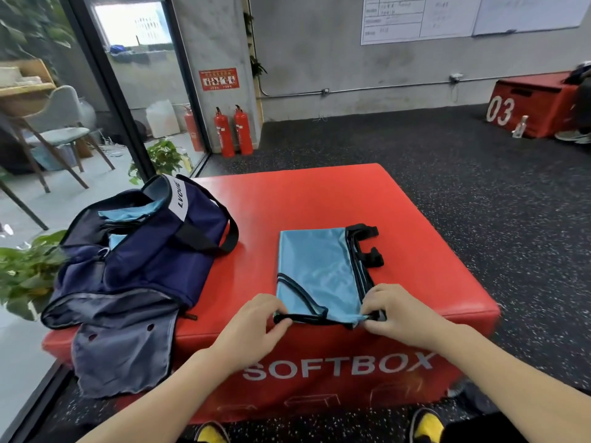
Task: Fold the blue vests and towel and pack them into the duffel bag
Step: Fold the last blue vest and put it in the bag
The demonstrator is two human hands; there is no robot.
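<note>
Blue vest (316, 270), folded flat on red soft box (319, 196). Its near hem is pinched by left hand (256, 327) and right hand (399, 314). Duffel bag (140, 251) unzipped, beside.

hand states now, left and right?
Left hand: pinching the near-left corner of the folded blue vest.
Right hand: pinching its near-right corner.

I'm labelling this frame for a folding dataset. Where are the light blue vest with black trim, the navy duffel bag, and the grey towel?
Light blue vest with black trim (315, 270): head view, middle of its folded panel.
Navy duffel bag (150, 251): head view, side wall.
Grey towel (128, 343): head view, centre of the draped cloth.
</note>
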